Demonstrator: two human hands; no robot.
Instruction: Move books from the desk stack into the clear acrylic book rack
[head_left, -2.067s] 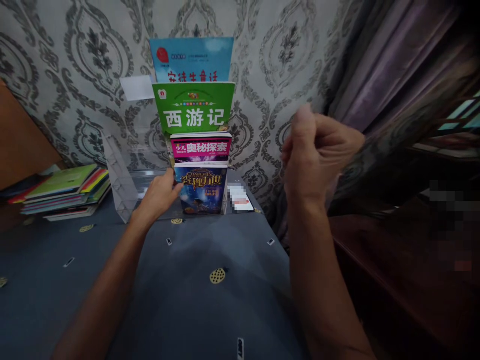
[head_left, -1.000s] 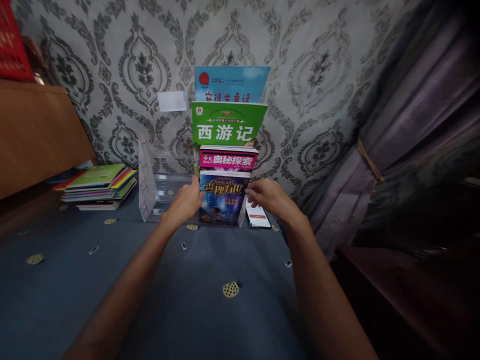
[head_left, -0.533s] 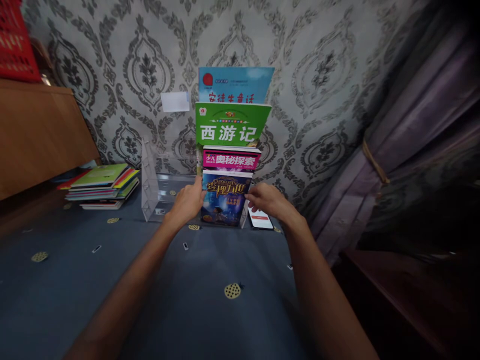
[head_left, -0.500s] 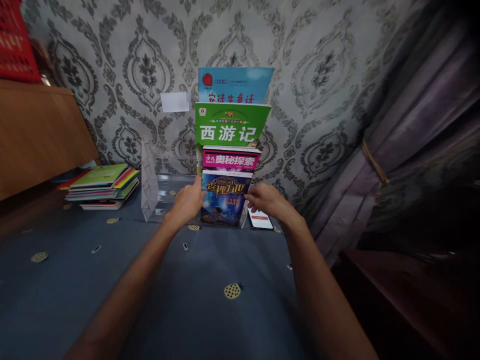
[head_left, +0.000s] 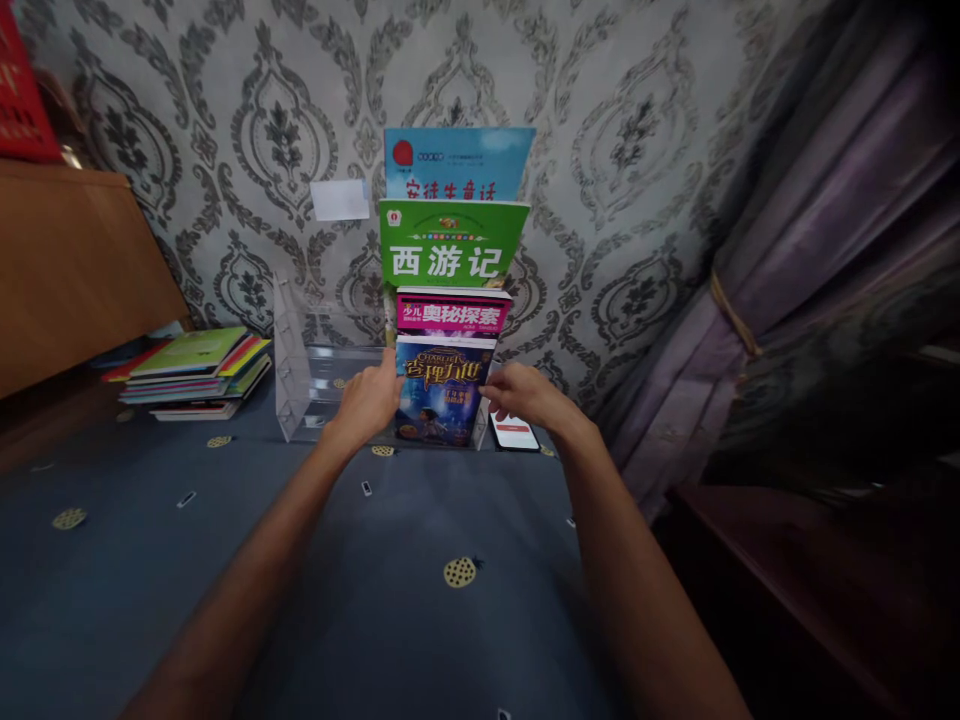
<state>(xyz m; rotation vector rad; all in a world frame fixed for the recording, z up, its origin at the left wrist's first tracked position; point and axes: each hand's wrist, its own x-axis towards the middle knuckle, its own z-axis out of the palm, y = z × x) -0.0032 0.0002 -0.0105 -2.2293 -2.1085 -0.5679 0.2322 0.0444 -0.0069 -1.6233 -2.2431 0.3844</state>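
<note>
Holding the front book [head_left: 437, 392] between left hand [head_left: 364, 403] and right hand [head_left: 525, 393].

Red crate [head_left: 22, 90] cut off by far-left edge; blue book [head_left: 457, 160] half hidden behind green book [head_left: 450, 245]; phone screen [head_left: 514, 434] too small to read.

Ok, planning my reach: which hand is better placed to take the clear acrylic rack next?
Probably the left hand: it sits beside the clear acrylic rack, while the right hand is on the other side of the blue-covered book.
</note>
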